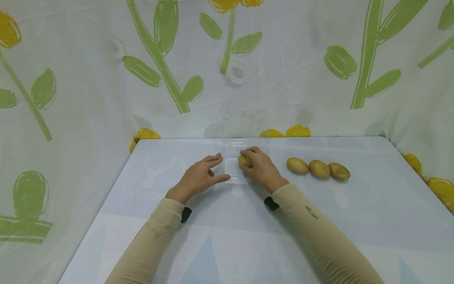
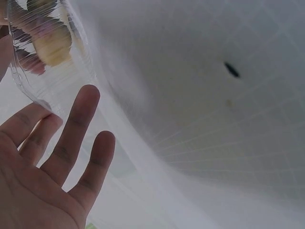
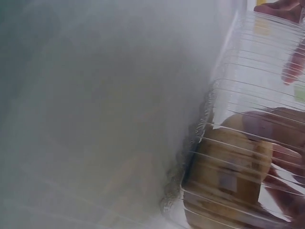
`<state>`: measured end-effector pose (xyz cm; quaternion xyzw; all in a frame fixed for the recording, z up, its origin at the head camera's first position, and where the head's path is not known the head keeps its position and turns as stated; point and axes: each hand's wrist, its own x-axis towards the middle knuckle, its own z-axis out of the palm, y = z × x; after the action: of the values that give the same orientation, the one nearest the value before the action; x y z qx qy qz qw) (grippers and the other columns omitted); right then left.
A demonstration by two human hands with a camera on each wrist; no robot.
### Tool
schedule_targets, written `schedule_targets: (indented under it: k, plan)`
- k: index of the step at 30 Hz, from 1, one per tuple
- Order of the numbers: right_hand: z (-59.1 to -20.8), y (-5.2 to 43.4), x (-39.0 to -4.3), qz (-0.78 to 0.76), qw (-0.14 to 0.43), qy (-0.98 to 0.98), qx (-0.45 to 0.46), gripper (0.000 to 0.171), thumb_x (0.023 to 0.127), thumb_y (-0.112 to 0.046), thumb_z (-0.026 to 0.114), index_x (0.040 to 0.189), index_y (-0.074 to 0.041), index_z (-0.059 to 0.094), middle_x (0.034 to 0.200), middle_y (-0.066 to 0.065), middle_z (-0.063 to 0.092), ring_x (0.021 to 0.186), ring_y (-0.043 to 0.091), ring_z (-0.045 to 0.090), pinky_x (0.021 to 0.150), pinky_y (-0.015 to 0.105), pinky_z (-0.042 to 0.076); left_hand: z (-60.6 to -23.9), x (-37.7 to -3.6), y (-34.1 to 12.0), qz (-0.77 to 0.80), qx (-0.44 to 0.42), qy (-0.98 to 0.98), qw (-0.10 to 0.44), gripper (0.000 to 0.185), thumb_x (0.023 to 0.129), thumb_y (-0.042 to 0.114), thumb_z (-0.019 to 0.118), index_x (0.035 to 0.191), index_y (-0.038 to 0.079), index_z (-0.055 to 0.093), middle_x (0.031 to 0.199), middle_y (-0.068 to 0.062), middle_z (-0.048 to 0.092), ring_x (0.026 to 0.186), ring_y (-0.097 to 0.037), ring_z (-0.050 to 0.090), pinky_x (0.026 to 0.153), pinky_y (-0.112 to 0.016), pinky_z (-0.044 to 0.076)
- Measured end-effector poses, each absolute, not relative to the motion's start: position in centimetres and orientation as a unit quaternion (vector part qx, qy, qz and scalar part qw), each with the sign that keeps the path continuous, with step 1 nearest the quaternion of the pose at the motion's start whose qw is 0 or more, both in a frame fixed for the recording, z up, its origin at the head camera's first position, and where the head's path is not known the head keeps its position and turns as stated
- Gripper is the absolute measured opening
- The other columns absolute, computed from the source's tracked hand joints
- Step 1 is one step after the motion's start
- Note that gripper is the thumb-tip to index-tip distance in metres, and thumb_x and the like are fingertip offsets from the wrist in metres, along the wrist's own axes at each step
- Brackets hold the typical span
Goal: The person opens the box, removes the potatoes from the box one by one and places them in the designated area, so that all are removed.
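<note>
A clear plastic clamshell box (image 1: 232, 165) lies on the table with its lid (image 1: 244, 126) raised at the back. My right hand (image 1: 262, 169) grips a potato (image 1: 244, 161) in the box, fingers over it and thumb at the near side. In the right wrist view that potato (image 3: 221, 164) shows through the ribbed clear wall. My left hand (image 1: 199, 176) is at the box's left side, fingers extended and thumb apart, holding nothing. In the left wrist view, some fingertips of the left hand (image 2: 50, 164) are at the box's edge; whether they press on it I cannot tell.
Three more potatoes (image 1: 319, 169) lie in a row on the table, right of the box. The pale blue and white tabletop (image 1: 227, 236) ends at the back against a flower-printed curtain (image 1: 291, 79), which also hangs at both sides.
</note>
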<state>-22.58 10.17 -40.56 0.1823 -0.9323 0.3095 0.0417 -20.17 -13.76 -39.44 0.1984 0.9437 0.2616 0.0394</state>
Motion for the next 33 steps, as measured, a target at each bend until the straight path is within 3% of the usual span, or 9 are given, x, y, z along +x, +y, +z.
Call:
schedule_targets:
  k: [16, 27, 33]
  plan:
    - [-40.9, 10.4, -22.1, 0.325, 0.138, -0.91, 0.216, 0.05, 0.085, -0.007, 0.082, 0.132, -0.003, 0.066, 0.133, 0.011, 0.058, 0.119, 0.028, 0.059, 0.105, 0.04, 0.048, -39.4, -20.2, -13.8, 0.266, 0.195, 0.943, 0.042, 0.085, 0.087, 0.065, 0.069, 0.153, 0.018, 0.046, 0.16, 0.01, 0.037, 0.096, -0.009, 0.067, 0.085, -0.033, 0.054]
    - [-40.2, 10.9, -21.5, 0.355, 0.16, -0.895, 0.218, 0.049, 0.086, -0.01, 0.081, 0.132, -0.006, 0.066, 0.131, 0.008, 0.059, 0.116, 0.025, 0.06, 0.102, 0.038, 0.05, -39.5, -20.2, -13.8, 0.268, 0.193, 0.943, 0.04, 0.084, 0.087, 0.064, 0.07, 0.153, 0.018, 0.046, 0.16, 0.009, 0.038, 0.095, -0.008, 0.067, 0.086, -0.033, 0.054]
    - [-38.9, 11.9, -20.8, 0.385, 0.2, -0.873, 0.225, 0.046, 0.085, -0.008, 0.081, 0.128, -0.004, 0.068, 0.129, 0.009, 0.06, 0.114, 0.024, 0.061, 0.097, 0.037, 0.052, -39.5, -20.2, -13.8, 0.27, 0.195, 0.942, 0.043, 0.085, 0.087, 0.064, 0.069, 0.154, 0.016, 0.046, 0.161, 0.009, 0.037, 0.095, -0.009, 0.067, 0.085, -0.033, 0.054]
